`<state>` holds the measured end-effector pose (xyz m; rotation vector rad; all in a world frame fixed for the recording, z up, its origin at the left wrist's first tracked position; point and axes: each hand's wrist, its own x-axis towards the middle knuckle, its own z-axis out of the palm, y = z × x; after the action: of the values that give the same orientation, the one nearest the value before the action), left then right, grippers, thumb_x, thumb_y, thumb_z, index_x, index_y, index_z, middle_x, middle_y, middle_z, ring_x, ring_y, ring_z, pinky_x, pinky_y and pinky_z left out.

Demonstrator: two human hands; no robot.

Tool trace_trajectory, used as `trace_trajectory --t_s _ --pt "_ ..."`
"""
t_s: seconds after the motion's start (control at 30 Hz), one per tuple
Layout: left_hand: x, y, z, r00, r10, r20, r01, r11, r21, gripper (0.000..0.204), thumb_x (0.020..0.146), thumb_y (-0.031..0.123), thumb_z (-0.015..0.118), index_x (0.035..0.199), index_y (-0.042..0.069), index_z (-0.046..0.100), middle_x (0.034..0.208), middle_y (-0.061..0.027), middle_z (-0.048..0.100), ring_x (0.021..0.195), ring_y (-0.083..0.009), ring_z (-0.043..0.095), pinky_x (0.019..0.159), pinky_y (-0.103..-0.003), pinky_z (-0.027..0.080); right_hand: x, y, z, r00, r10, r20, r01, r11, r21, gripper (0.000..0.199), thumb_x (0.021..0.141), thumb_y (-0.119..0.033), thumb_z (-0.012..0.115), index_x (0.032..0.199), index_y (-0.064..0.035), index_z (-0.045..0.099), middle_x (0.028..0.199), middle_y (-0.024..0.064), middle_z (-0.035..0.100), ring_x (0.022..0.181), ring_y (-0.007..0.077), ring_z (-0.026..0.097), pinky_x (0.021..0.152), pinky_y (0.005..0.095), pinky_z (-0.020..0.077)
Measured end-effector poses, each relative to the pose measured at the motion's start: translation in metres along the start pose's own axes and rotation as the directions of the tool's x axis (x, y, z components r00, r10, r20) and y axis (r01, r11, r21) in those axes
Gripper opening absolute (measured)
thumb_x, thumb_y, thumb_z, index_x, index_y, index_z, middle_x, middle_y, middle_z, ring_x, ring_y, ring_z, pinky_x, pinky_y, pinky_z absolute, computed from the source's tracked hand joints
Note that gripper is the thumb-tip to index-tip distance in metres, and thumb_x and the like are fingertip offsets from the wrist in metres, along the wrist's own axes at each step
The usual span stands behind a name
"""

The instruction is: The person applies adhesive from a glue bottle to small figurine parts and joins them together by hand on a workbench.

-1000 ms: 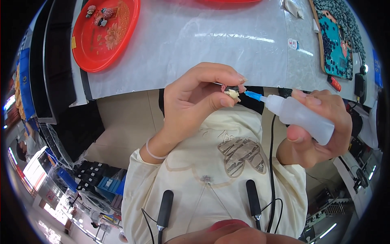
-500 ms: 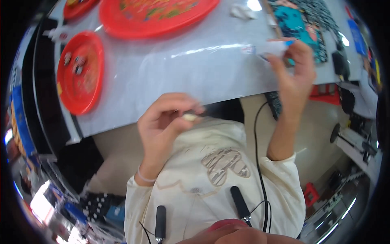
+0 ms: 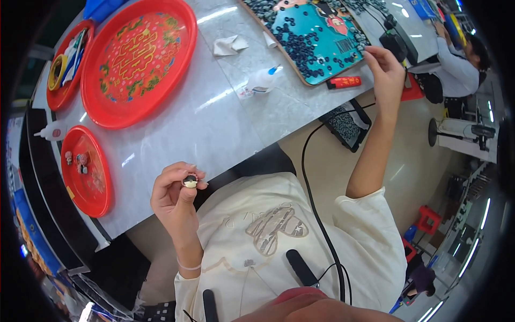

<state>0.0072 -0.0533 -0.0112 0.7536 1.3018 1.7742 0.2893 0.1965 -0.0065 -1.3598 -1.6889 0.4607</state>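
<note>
My left hand [image 3: 176, 197] pinches a small round figurine piece [image 3: 190, 181], dark on top and cream below, just off the table's front edge. At the right, my right hand [image 3: 387, 75] is over the corner of a teal picture tray [image 3: 327, 32] strewn with small dark ring-like pieces [image 3: 306, 51]. Its thumb and forefinger come together there; whatever is between them is too small to make out. A white squeeze bottle [image 3: 261, 82] with a blue tip stands on the table between the hands, touched by neither.
Left of my hands, a small red tray [image 3: 102, 185] holds several tiny figurines. Behind it are a large red patterned tray [image 3: 185, 59], another red tray with tape and tools, and a second bottle [image 3: 52, 130]. Crumpled tissue [image 3: 230, 45] lies mid-table. Another person [image 3: 456, 67] sits far right.
My right hand has let go of the squeeze bottle, which now stands on the table, and has gone to the teal tray. My left hand still holds the figurine piece. The view has turned.
</note>
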Motion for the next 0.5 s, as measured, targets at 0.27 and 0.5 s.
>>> trace_trajectory --t_s 0.27,0.5 --pt "0.002 0.001 0.003 0.998 0.002 0.064 -0.003 1.000 0.017 0.023 0.075 0.014 0.060 0.091 0.000 0.050 0.091 -0.0111 0.050 0.076 -0.0162 0.053 0.060 -0.021 0.046 0.007 -0.006 0.010 0.992 -0.058 0.114 0.096 0.925 -0.368 0.017 0.067 -0.011 0.061 0.079 0.0002 0.060 0.068 0.0106 0.060 0.060 0.0158 0.057 0.056 0.0257 0.0431" --pt "-0.002 0.001 0.004 0.995 0.016 0.101 -0.015 1.000 -0.005 0.020 0.078 0.010 0.055 0.095 0.001 0.050 0.094 -0.0106 0.048 0.079 -0.0147 0.050 0.063 -0.020 0.044 0.010 -0.018 0.011 0.993 -0.070 0.093 0.109 0.841 -0.531 0.011 0.065 -0.012 0.055 0.072 -0.0057 0.061 0.070 0.0099 0.060 0.066 0.0262 0.057 0.062 0.0342 0.0451"
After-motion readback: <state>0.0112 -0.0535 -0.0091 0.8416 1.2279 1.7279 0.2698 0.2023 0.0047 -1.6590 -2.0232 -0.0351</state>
